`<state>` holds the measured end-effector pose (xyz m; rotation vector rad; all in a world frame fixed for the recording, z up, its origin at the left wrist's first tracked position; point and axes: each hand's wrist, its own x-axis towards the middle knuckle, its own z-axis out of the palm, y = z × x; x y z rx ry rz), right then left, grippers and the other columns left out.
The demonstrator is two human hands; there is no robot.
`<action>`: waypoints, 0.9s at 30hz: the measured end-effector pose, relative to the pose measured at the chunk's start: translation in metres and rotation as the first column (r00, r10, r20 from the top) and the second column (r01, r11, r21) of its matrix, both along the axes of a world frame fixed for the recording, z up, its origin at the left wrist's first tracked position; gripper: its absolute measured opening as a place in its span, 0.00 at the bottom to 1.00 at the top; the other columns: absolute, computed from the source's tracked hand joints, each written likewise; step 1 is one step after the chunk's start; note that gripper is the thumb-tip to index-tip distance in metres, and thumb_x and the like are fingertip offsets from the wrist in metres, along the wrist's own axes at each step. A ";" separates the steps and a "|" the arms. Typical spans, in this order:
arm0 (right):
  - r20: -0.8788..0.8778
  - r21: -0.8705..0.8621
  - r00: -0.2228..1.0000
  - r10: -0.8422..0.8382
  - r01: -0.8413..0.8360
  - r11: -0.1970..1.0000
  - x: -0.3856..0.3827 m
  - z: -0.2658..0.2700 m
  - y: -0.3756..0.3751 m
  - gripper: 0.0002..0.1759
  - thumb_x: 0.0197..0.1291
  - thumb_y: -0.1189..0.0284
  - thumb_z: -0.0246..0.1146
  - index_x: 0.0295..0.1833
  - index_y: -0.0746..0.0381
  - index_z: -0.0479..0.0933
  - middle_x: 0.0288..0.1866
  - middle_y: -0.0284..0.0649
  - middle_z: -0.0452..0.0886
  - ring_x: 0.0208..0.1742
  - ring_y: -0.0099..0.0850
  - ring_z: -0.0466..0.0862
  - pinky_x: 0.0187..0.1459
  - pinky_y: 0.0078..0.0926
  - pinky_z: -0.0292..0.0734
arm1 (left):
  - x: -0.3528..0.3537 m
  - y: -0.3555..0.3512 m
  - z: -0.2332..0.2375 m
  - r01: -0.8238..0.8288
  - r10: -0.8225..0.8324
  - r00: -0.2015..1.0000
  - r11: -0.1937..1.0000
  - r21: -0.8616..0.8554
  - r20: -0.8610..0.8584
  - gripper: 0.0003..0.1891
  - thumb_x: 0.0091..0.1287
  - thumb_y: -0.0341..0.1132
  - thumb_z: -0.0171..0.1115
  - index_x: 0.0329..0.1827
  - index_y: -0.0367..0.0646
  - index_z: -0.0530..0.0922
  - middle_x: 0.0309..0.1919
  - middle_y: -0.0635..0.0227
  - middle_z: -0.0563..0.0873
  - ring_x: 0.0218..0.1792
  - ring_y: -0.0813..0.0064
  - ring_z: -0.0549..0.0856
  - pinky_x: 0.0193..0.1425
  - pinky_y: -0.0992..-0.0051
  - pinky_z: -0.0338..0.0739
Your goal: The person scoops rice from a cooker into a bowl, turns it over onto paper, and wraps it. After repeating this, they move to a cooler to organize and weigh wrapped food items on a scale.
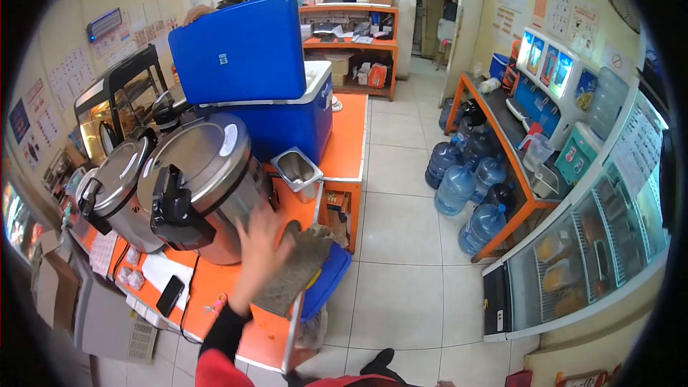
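My left hand [262,249] reaches over the orange table [269,340], fingers apart and a little blurred, with nothing in it. Just beyond it stands a large steel pot with black handles [208,179], its lid [192,149] on. At the hand's right lies a greyish-brown cloth [290,272] over a blue plastic piece [327,283] at the table edge. A small steel container [297,166] stands behind. Farther back, the blue lid [240,50] of a blue cooler [297,118] is tilted up. My right hand is out of frame.
Another steel pot [118,183] stands at left, near a phone [170,295] and pink-handled scissors [217,304]. Part of another person's hand [198,14] shows at the cooler lid. Large water bottles [455,186] stand on the tiled floor, near a glass-door fridge [573,265].
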<state>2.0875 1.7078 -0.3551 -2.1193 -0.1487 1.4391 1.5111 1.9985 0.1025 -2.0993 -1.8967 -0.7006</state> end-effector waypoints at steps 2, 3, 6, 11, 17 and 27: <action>-0.035 -0.061 0.998 -0.051 0.048 0.997 0.028 0.011 -0.017 0.12 0.59 0.61 0.60 0.40 0.58 0.76 0.28 0.36 0.78 0.26 0.29 0.78 0.26 0.30 0.73 | -0.016 0.074 0.019 -0.264 0.308 0.940 0.930 0.258 -0.148 0.33 0.54 0.45 0.64 0.65 0.54 0.67 0.67 0.53 0.63 0.71 0.48 0.54 0.66 0.35 0.42; -0.046 -0.074 0.997 -0.063 0.060 0.995 0.045 0.017 -0.022 0.12 0.59 0.61 0.59 0.40 0.58 0.75 0.28 0.36 0.78 0.27 0.29 0.78 0.27 0.29 0.73 | -0.031 0.098 0.025 -0.325 0.395 0.890 0.900 0.289 -0.229 0.36 0.53 0.47 0.65 0.67 0.57 0.64 0.68 0.53 0.61 0.72 0.48 0.52 0.66 0.34 0.42; -0.073 -0.071 0.995 -0.073 0.068 0.995 0.089 0.027 -0.018 0.11 0.59 0.61 0.59 0.40 0.57 0.74 0.30 0.36 0.78 0.28 0.29 0.78 0.28 0.29 0.74 | -0.037 0.140 0.040 -0.459 0.476 0.770 0.876 0.150 -0.424 0.41 0.53 0.56 0.64 0.71 0.64 0.59 0.72 0.55 0.55 0.73 0.47 0.48 0.66 0.34 0.41; -0.128 0.130 0.992 0.011 0.006 0.992 0.131 0.010 0.061 0.10 0.59 0.61 0.58 0.39 0.55 0.72 0.32 0.36 0.78 0.30 0.29 0.78 0.30 0.29 0.74 | 0.006 0.211 0.047 -0.352 0.367 0.808 0.928 0.122 -0.461 0.41 0.55 0.65 0.56 0.72 0.67 0.56 0.73 0.58 0.53 0.74 0.51 0.46 0.67 0.36 0.41; -0.087 0.236 0.915 0.394 -0.366 0.900 0.059 0.064 0.341 0.20 0.63 0.57 0.54 0.57 0.55 0.69 0.44 0.38 0.78 0.43 0.32 0.80 0.41 0.29 0.76 | 0.069 0.327 0.032 -0.176 0.202 0.875 0.979 0.099 -0.440 0.39 0.60 0.67 0.49 0.73 0.66 0.53 0.73 0.59 0.51 0.74 0.54 0.45 0.72 0.46 0.42; -0.112 0.176 0.835 0.539 -0.517 0.838 0.068 0.040 0.575 0.18 0.63 0.58 0.56 0.49 0.61 0.72 0.38 0.41 0.80 0.33 0.32 0.83 0.25 0.26 0.75 | 0.012 0.559 0.075 -0.576 0.573 0.816 0.817 -0.017 -0.076 0.38 0.60 0.66 0.49 0.70 0.58 0.60 0.70 0.54 0.60 0.73 0.51 0.50 0.68 0.39 0.46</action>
